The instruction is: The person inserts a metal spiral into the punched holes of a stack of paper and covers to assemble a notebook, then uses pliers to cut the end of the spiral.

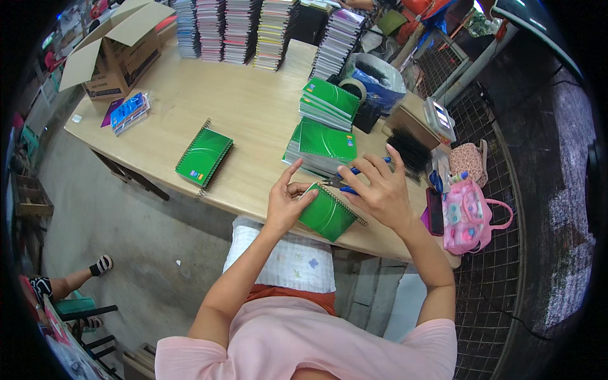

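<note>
My left hand grips a small green spiral notebook by its upper left corner, at the table's near edge. A black wire coil runs along the notebook's upper right side and sticks out past its right end. My right hand is closed around blue-handled pliers, with some fingers raised. The jaws of the pliers are at the coil's upper end, close to my left fingers; whether they bite the wire I cannot tell. Just beyond stands a stack of green notebooks, and another green notebook pile lies to the left.
Tall notebook stacks line the table's far side. An open cardboard box stands far left, near blue packets. On the right are loose black coils, a blue-and-white bucket, a phone and a pink bag.
</note>
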Motion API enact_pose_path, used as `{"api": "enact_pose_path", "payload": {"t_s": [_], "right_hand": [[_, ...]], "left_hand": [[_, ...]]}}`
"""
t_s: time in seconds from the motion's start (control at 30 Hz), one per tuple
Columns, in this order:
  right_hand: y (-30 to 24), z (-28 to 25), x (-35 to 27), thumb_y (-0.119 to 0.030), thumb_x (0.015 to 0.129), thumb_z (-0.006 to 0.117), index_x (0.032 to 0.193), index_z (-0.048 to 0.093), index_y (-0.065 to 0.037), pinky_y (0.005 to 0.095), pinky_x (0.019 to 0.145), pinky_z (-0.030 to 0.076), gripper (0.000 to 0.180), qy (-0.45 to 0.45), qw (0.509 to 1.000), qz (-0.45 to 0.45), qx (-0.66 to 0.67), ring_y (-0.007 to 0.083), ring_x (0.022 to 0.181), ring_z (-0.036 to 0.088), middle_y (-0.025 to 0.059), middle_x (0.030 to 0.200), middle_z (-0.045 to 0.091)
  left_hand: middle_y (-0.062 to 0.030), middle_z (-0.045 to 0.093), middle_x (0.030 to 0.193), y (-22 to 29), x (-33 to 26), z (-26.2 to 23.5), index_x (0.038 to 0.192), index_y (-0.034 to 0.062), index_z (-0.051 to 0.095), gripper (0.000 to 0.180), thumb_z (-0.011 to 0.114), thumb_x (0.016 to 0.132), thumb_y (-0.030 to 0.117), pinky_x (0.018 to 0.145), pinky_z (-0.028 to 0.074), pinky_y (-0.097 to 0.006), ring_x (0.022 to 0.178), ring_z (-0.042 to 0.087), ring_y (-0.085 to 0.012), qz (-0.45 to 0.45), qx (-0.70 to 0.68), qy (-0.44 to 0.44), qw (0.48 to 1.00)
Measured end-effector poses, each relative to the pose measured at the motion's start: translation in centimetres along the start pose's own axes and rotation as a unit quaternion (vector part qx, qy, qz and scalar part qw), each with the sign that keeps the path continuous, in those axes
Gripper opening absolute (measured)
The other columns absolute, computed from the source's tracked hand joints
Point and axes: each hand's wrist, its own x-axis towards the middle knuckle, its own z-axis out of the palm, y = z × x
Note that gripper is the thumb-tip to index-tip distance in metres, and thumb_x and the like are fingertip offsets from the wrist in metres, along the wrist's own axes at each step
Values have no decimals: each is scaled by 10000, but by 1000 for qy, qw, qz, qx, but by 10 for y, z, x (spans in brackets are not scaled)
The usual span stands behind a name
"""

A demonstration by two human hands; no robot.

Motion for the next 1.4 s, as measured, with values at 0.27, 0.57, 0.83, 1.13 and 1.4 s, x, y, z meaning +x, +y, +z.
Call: {"api": "enact_pose_path", "payload": {"t_s": [0.27,0.57,0.83,1.13,1.4], "right_hand": [[1,2,18,-202,841,641,1063,719,-156,468,1105,340,240,36,993,-103,-45,161,1075,597,-6,1060,637],[-4,4,11,-290,829,702,1051,737,-121,424,910,489,281,-102,994,-6,32,212,947,659,41,978,679],[-6,-16,-18,-275,823,762,1054,745,-63,395,775,539,315,-33,943,232,236,322,862,687,151,938,697],[13,19,-118,-217,782,774,1072,710,-30,409,856,505,351,-81,906,365,199,317,930,651,137,980,673],[3,82,-157,-240,766,764,1105,688,-35,454,910,455,403,-58,936,312,149,343,1001,565,137,1055,622]], "left_hand": [[-128,724,971,6,-3,-3,1538,6,290,817,730,850,-22,735,543,-228,858,683,-117,6,10,13,1000],[-113,722,948,6,-5,-2,1531,27,323,812,735,833,-17,774,553,-260,851,689,-128,36,65,29,997],[-66,642,1131,49,-26,-11,1423,71,527,543,663,899,30,848,522,-257,919,638,-95,36,170,104,979],[-173,671,878,171,52,-158,1007,23,663,260,473,844,93,785,491,-411,818,638,-299,247,509,138,813],[-107,631,1041,114,129,-179,867,91,609,139,483,810,75,897,431,-461,1060,554,-342,142,707,-281,633]]}}
